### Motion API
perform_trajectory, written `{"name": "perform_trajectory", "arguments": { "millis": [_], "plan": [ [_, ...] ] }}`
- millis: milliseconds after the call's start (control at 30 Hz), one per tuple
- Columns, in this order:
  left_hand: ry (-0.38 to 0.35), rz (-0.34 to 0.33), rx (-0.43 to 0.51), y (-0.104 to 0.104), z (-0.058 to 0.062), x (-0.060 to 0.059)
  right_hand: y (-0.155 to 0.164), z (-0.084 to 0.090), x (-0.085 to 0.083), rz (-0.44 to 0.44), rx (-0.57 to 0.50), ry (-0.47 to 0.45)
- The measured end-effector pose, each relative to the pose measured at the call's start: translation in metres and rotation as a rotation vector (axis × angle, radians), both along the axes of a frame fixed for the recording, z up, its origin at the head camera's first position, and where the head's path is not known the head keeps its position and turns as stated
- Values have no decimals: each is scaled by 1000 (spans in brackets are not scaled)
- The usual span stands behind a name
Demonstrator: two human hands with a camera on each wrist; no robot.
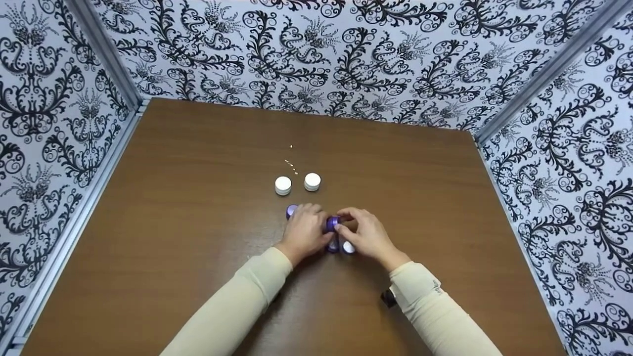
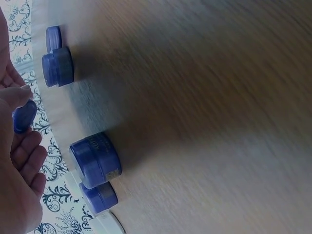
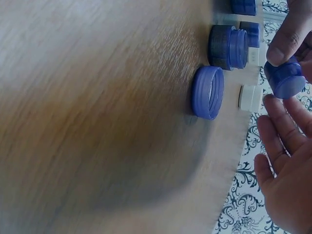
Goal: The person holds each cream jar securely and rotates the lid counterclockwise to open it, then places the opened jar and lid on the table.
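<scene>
- Nearest: pale sleeves (image 1: 222,306) on both forearms; black device (image 1: 388,298) at the right cuff.
- Uncapped purple jar (image 1: 333,246) upright on the counter (image 1: 198,237), below the hands, threaded neck bare.
- Purple lid (image 1: 349,247) just right of that jar, hollow side up, pale inside. Can't tell if they touch.
- Left hand (image 1: 305,230): grip closed on a small purple jar (image 1: 333,224), thumb against it.
- Right hand (image 1: 368,235): grip on the same small purple jar, pinching from the right side.
- Small purple jar sits between both hands, off the counter, tilted.
- Lettered purple jar (image 2: 95,163) on the counter by the left hand; shorter purple jar (image 2: 101,199) close by, partly behind it in the left wrist view.
- Farther: two white jars (image 1: 312,182), upright, side by side, apart.
- Beyond: pale specks (image 1: 292,165). Can't tell what from here.
- Back: wall (image 1: 306,54), black scrollwork on white.
</scene>
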State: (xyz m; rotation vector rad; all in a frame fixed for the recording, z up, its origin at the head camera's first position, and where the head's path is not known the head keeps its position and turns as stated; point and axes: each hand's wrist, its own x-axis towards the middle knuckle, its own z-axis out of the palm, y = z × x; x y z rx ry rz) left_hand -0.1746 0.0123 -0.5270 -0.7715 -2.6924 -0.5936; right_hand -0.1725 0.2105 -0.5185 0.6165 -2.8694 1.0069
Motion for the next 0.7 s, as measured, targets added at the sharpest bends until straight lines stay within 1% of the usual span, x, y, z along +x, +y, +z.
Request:
{"name": "perform_trajectory", "arguments": {
  "millis": [200, 333, 700],
  "plan": [
    [2, 1, 8, -1, 1, -1, -1, -1, -2, -22, -37, -56],
    [14, 4, 14, -2, 0, -1, -2, 0, -1, -20, -51, -69],
    [12, 6, 9, -2, 0, -1, -1, 1, -2, -1, -8, -12]
  ]
}}
